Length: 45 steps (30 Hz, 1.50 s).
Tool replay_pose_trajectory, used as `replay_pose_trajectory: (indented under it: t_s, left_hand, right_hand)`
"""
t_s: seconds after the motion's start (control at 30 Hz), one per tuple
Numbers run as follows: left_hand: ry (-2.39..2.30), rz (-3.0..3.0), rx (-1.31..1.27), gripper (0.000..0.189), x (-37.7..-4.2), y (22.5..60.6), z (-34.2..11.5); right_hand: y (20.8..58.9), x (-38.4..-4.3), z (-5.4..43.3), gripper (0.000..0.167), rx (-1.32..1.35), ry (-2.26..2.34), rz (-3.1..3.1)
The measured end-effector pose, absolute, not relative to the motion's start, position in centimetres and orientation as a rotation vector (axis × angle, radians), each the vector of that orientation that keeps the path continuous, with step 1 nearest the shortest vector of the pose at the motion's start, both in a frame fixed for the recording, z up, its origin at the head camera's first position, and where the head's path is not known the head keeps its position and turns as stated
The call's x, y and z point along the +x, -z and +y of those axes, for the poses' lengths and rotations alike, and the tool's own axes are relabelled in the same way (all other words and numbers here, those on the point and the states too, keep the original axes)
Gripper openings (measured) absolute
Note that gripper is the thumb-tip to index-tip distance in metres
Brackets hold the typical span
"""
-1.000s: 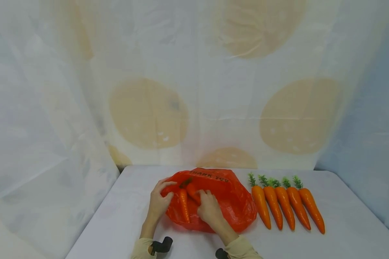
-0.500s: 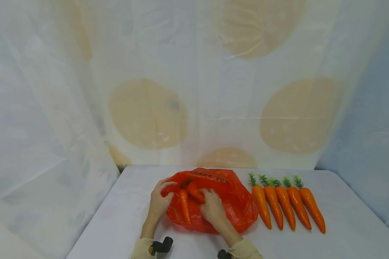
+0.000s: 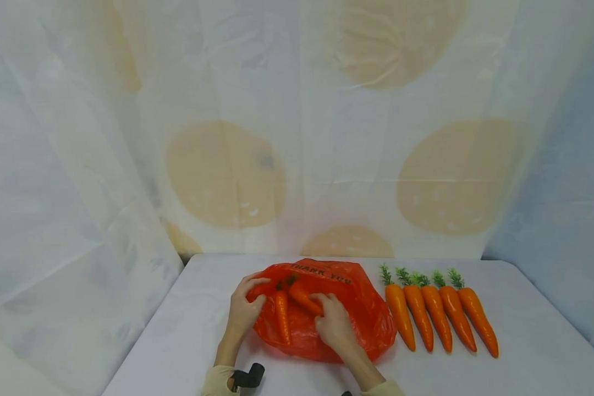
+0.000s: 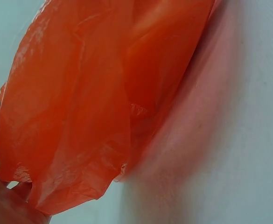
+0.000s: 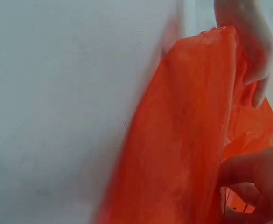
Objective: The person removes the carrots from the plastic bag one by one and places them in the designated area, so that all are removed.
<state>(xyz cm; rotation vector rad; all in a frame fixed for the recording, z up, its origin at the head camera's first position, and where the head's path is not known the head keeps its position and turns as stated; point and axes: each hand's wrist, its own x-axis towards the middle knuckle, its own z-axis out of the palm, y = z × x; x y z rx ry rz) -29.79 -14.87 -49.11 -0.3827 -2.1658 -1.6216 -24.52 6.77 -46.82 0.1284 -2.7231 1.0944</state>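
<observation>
A red plastic bag (image 3: 361,313) printed with "THANK YOU" lies with its mouth spread toward me. Inside it are two orange carrots: one carrot (image 3: 282,316) points down the left side, the other carrot (image 3: 303,297) slants to the right. My left hand (image 3: 243,308) grips the bag's left rim between thumb and fingers; the left wrist view shows the red film (image 4: 71,107) by that hand. With fingertips inside the mouth, my right hand (image 3: 335,324) pinches the slanted carrot's tip. The right wrist view hides that carrot behind the bag's front film (image 5: 183,121).
Several carrots with green tops, such as the nearest carrot (image 3: 400,316), lie in a slanted row right of the bag. All rest on a white table (image 3: 178,330). A patterned curtain (image 3: 297,137) hangs behind its far edge.
My right hand has moved right and slightly toward me, swinging the slanted carrot's tip rightward, away from the other carrot. The bag's right side has shifted slightly right. My left hand has stayed put.
</observation>
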Motion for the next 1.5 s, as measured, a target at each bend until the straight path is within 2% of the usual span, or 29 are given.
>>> replay_pose_trajectory:
  t_s: [0.37,0.83,1.5]
  left_hand:
    - [1.605,-2.181,-0.421,0.033,-27.1,45.9,-14.3]
    - [1.603,-2.170,-0.410,0.033,-27.3,46.1,-14.2]
    - [1.609,-2.177,-0.389,0.033,-27.3,46.0,-14.2]
  right_hand:
    - [47.2,-23.5,8.1,0.044,0.151,-1.148,-2.687]
    - [46.3,-22.4,8.7,0.045,0.055,-1.208,-2.763]
    - [44.0,-20.1,11.0,0.045,0.300,-1.061,-2.715]
